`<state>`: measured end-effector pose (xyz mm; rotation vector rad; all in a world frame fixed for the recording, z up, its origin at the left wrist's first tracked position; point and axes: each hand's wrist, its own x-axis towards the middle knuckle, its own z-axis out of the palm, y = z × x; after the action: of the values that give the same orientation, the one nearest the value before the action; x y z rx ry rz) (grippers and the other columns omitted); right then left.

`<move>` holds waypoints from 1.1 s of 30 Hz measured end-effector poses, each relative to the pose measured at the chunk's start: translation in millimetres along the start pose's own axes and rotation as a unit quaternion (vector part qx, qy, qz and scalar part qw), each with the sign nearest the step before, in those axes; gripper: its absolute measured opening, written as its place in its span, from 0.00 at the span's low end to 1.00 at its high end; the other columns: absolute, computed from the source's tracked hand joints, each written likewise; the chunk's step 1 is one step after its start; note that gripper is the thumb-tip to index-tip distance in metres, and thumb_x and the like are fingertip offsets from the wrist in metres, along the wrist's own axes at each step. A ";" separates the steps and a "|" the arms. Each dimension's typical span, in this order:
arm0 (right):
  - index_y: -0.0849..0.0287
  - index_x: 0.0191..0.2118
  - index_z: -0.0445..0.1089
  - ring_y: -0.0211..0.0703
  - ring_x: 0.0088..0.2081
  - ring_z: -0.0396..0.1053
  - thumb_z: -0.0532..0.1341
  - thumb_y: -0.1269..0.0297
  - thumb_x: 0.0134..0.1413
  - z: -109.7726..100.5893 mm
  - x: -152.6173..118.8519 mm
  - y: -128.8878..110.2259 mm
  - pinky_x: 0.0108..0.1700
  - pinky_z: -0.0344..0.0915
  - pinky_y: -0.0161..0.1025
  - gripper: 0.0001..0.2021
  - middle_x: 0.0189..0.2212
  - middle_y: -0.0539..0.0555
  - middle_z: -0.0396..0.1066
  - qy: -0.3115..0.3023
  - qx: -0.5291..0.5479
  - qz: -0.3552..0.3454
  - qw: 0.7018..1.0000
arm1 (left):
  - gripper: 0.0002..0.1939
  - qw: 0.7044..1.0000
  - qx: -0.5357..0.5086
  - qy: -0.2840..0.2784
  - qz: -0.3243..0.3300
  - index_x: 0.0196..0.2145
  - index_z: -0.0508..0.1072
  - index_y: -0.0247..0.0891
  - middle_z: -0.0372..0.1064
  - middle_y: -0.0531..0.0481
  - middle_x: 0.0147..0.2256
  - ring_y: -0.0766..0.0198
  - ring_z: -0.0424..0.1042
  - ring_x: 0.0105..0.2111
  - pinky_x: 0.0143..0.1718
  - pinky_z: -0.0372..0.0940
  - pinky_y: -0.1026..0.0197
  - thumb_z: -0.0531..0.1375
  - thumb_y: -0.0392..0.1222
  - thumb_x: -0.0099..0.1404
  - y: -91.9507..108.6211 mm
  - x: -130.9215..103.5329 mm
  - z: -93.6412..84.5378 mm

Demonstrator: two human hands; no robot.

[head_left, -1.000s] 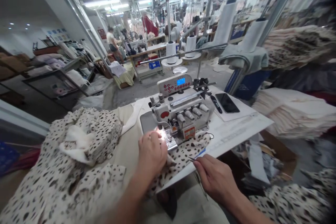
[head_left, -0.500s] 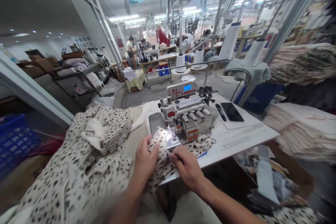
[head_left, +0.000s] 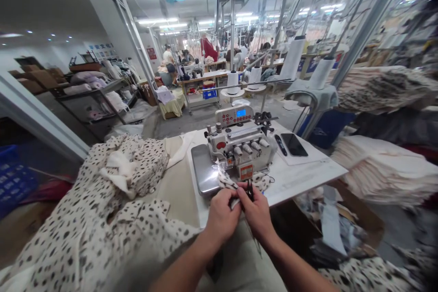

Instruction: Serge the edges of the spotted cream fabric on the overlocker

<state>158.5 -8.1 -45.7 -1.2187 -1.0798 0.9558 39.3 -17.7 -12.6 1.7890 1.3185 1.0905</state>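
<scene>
Spotted cream fabric [head_left: 225, 181] runs from the needle area of a white overlock sewing machine [head_left: 228, 139] down to both hands. My left hand [head_left: 222, 213] is closed on its near edge, thumb and fingers pinched together. Touching it, my right hand [head_left: 257, 214] pinches the same edge and also holds a dark, pointed tool [head_left: 250, 190] that looks like thread snips; the fingers partly hide it. More of the fabric lies under the machine's front, to the right of the hands. The machine's metal plate [head_left: 204, 171] is exposed on the left.
A heap of spotted fabric [head_left: 137, 228] covers the left side. On the white table [head_left: 308, 175] lie a phone [head_left: 294, 144] and a black marker [head_left: 281, 145]. Thread cones [head_left: 233, 83] stand behind the machine. At right are stacked pale pieces [head_left: 383, 169] and a carton of scraps [head_left: 369, 223].
Both hands have drawn together and nearer to me, gathering the fabric between them. It has slid off the metal plate. The dark pointed tool now shows in my right hand.
</scene>
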 end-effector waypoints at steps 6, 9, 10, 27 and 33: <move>0.60 0.43 0.77 0.50 0.40 0.73 0.62 0.49 0.58 -2.9 2.8 -16.6 0.45 0.69 0.43 0.18 0.38 0.57 0.78 -0.059 -0.036 -0.052 0.996 | 0.12 0.975 -0.106 0.149 -0.125 0.37 0.77 0.35 0.76 0.48 0.32 0.62 0.73 0.31 0.35 0.68 0.63 0.63 0.46 0.59 -19.1 -2.4 -39.7; 0.59 0.38 0.77 0.48 0.38 0.73 0.61 0.50 0.59 1.1 -0.2 -22.8 0.43 0.68 0.42 0.16 0.34 0.55 0.77 -0.077 -0.047 -0.063 0.994 | 0.18 0.931 -0.171 0.237 -0.220 0.40 0.77 0.33 0.76 0.50 0.31 0.62 0.73 0.29 0.32 0.68 0.62 0.65 0.48 0.55 -39.4 -7.6 -79.2; 0.59 0.38 0.77 0.48 0.37 0.73 0.61 0.51 0.59 2.6 -0.9 -23.8 0.42 0.68 0.41 0.16 0.33 0.55 0.77 -0.082 -0.048 -0.066 0.993 | 0.18 0.930 -0.165 0.233 -0.233 0.39 0.77 0.33 0.76 0.50 0.31 0.62 0.73 0.28 0.31 0.68 0.62 0.66 0.48 0.54 -42.7 -10.2 -88.0; 0.60 0.27 0.69 0.40 0.26 0.63 0.68 0.45 0.44 -17.7 29.0 -13.5 0.31 0.61 0.37 0.20 0.21 0.48 0.68 -0.035 -0.011 0.053 0.998 | 0.09 0.995 -0.006 -0.088 0.055 0.35 0.81 0.43 0.75 0.45 0.37 0.56 0.73 0.39 0.45 0.68 0.54 0.59 0.37 0.61 -0.3 8.5 -7.4; 0.59 0.26 0.67 0.38 0.23 0.60 0.68 0.45 0.44 -20.9 17.0 -18.8 0.27 0.58 0.35 0.21 0.20 0.47 0.65 -0.082 0.037 0.086 0.992 | 0.10 0.978 -0.163 -0.095 -0.085 0.35 0.78 0.36 0.75 0.46 0.34 0.61 0.73 0.33 0.38 0.68 0.59 0.66 0.45 0.57 9.6 16.0 -56.8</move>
<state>182.8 1.3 -25.6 -1.2023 -1.0696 1.2359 -5.3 -3.4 24.6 1.4695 1.0853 0.9525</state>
